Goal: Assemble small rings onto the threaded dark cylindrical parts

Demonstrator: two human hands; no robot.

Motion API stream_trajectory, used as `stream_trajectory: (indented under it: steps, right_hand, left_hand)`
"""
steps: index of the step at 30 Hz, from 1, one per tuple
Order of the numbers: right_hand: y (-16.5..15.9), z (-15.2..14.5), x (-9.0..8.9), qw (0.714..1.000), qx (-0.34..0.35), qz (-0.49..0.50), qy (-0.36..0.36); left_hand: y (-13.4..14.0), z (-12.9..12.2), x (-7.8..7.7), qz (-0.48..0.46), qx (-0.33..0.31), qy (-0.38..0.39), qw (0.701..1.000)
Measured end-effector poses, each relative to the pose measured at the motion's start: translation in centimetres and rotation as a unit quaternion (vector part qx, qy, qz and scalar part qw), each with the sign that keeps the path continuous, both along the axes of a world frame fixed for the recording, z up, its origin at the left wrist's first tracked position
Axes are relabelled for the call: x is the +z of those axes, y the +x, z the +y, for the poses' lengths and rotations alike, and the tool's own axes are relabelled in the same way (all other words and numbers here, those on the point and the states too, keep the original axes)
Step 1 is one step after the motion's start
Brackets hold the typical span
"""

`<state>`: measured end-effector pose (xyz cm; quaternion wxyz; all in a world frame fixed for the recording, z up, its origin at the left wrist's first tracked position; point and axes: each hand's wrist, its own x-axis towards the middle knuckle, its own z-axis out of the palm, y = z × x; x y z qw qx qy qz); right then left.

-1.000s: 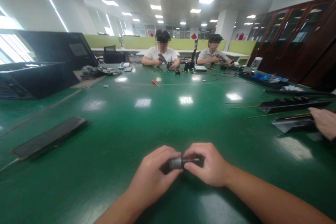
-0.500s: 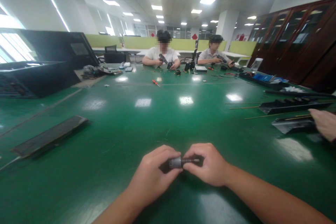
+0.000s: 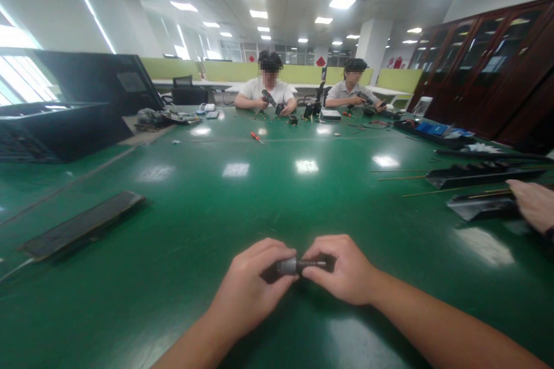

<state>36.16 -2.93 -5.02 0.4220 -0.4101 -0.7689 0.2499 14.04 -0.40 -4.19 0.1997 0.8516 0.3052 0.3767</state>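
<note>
Just above the green table, at the bottom middle of the head view, is a small grey cylindrical part [image 3: 287, 267] with a dark, ridged shaft [image 3: 318, 264] extending to the right. My left hand [image 3: 253, 279] is closed on the cylinder, thumb below and fingers above. The thumb and fingertips of my right hand [image 3: 346, 271] are pinched around the shaft close to the cylinder. The shaft's pale tip points into my right palm. Blur hides whether the ridges are a thread or stacked rings.
A long dark flat bar [image 3: 84, 225] lies at left. Black channel pieces [image 3: 480, 204] with thin rods lie at right, under another person's hand [image 3: 534, 202]. An orange screwdriver [image 3: 257, 137] lies further off. Two people [image 3: 266, 89] work with power tools across the green table [image 3: 194, 202].
The cylindrical part and its shaft have shifted very slightly left with my hands. My grip looks the same in both frames.
</note>
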Motion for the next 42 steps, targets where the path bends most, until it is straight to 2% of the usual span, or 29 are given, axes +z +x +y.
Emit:
stream_trajectory:
  steps: [42]
  right_hand:
    - [0.18,0.08,0.17,1.000,-0.018,-0.018,0.003]
  left_hand:
    - [-0.39,0.33,0.14,0.002,0.020,0.032,0.999]
